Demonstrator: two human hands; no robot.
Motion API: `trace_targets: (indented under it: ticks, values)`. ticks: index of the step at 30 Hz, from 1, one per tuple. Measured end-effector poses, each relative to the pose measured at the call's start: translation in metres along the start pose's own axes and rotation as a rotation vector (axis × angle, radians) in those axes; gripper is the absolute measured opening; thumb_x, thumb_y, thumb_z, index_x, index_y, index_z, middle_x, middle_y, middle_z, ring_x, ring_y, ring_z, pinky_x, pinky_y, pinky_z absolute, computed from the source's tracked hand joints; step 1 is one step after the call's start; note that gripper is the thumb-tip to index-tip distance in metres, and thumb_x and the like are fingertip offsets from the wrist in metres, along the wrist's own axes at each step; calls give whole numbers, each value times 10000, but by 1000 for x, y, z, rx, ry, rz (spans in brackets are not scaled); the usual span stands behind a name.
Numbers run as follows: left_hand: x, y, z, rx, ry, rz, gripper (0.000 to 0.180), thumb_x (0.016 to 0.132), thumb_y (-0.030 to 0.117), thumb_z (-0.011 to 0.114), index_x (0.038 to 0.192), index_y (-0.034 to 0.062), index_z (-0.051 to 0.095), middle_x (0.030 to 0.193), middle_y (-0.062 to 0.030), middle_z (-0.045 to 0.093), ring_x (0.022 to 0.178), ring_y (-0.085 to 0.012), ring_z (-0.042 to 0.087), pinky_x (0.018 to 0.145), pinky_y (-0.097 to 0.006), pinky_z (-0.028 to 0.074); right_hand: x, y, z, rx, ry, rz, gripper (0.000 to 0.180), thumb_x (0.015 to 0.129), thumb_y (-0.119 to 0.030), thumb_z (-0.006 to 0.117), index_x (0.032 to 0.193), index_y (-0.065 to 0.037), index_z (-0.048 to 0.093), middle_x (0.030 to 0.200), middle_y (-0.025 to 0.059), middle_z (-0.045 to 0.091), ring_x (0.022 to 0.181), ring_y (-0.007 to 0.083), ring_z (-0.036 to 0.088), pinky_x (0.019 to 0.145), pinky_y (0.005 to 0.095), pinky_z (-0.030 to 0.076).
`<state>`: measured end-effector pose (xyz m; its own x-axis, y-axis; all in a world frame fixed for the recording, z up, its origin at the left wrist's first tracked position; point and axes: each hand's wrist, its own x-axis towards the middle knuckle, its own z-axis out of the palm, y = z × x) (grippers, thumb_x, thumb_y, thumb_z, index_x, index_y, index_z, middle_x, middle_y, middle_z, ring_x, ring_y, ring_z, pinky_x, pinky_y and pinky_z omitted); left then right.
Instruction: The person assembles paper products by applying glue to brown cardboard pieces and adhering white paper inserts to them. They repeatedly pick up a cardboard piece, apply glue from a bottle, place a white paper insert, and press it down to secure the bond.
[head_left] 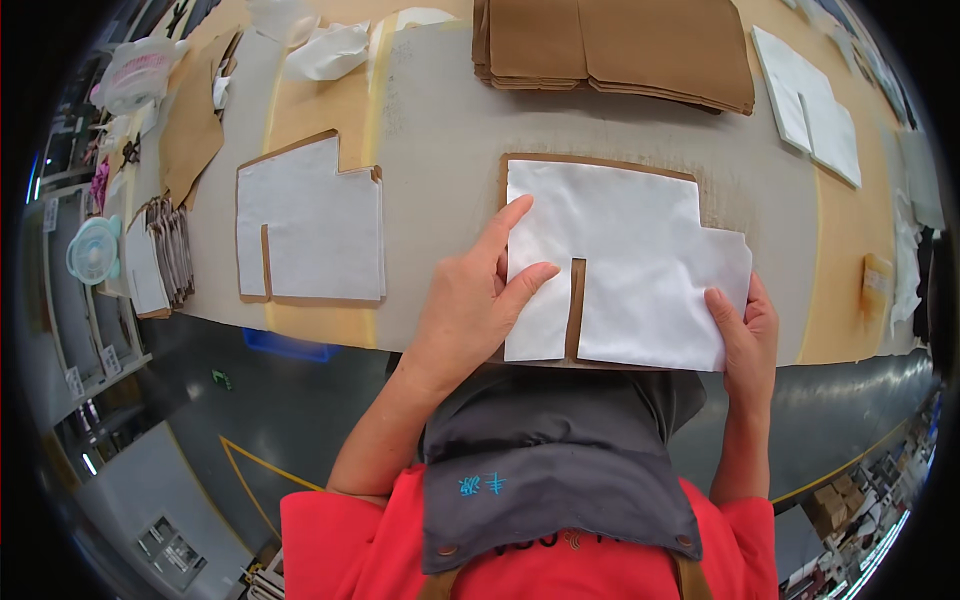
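Note:
A white fabric piece [630,260] with a notched corner and a slit lies on a brown cardboard template [600,166] at the table's near edge. My left hand [470,300] lies flat on the fabric's left edge, fingers spread. At the lower right corner, my right hand [745,335] pinches fabric and template together. A second white fabric piece [310,220] on its own brown template rests to the left, untouched.
A stack of brown cardboard templates [620,45] sits at the far edge. White fabric pieces [815,105] lie at the right, crumpled white cloth [330,50] at the far left. A small pile of cut pieces [160,260] sits at the left end. Grey floor below.

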<state>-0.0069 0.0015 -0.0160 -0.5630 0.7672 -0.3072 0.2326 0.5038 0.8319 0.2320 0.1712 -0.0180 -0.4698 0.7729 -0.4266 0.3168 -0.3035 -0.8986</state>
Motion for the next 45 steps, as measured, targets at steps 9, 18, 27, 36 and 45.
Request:
trace_targets:
  ticks: [9, 18, 27, 36, 45]
  values:
    - [-15, 3, -12, 51, -53, -93, 768, 833, 156, 843, 1515, 149, 490, 693, 3, 559, 600, -66, 510, 588, -233, 448, 2, 7, -2, -19, -18, -43, 394, 969, -128, 697, 1309, 39, 587, 1118, 78, 699, 962, 104, 652, 849, 250, 523]
    - [-19, 0, -9, 180, 1, -28, 774, 811, 137, 841, 1507, 175, 505, 670, -3, 570, 581, -89, 517, 590, -260, 464, -1, 4, 3, -93, 19, -74, 398, 945, -123, 734, 1284, 30, 594, 1121, 65, 691, 981, 106, 646, 873, 252, 514]
    - [-21, 0, -6, 224, 11, 9, 802, 785, 117, 844, 1508, 172, 502, 657, -19, 571, 580, -107, 522, 595, -291, 474, -4, 4, 5, -142, 45, -88, 421, 918, -103, 759, 1283, 24, 593, 1129, 65, 685, 991, 111, 641, 886, 255, 509]
    - [-22, 6, -13, 296, 39, -65, 772, 792, 98, 836, 1493, 218, 536, 640, 13, 501, 574, -99, 424, 572, -264, 418, -10, 5, 2, -316, 88, -133, 452, 903, -101, 770, 1293, 15, 574, 1100, 64, 691, 970, 117, 642, 862, 267, 518]
    - [6, 33, 31, 354, -27, 553, 511, 846, 71, 768, 1340, 78, 637, 1158, -122, 627, 1057, -283, 625, 888, -405, 519, -36, 1, -3, -302, 178, -51, 604, 992, -88, 649, 1527, -20, 378, 655, -41, 502, 597, 28, 470, 542, 206, 417]
